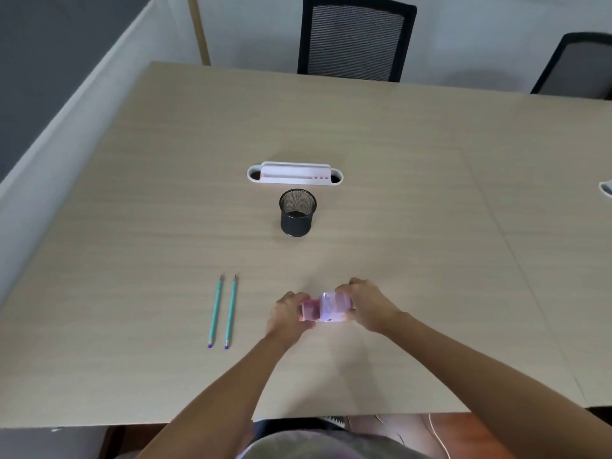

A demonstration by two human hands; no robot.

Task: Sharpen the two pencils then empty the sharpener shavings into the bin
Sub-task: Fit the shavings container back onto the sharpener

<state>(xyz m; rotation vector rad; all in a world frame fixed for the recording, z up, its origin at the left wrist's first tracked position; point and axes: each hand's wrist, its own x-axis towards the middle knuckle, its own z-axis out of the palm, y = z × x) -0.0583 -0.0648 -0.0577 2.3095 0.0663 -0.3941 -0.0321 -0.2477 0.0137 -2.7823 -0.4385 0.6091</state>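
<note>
A pink sharpener point(326, 307) sits low over the table near its front, held from both sides. My left hand point(287, 315) grips its left, darker pink part, and my right hand point(366, 304) grips its paler right part. Two teal pencils point(223, 311) with purple ends lie side by side to the left, points facing away from me. A black mesh bin point(297, 212) stands upright at the table's middle, well beyond the hands.
A white cable port point(294, 174) is set into the table point(430, 193) just behind the bin. Two black office chairs point(356, 38) stand at the far edge. A wall and partition run along the left side.
</note>
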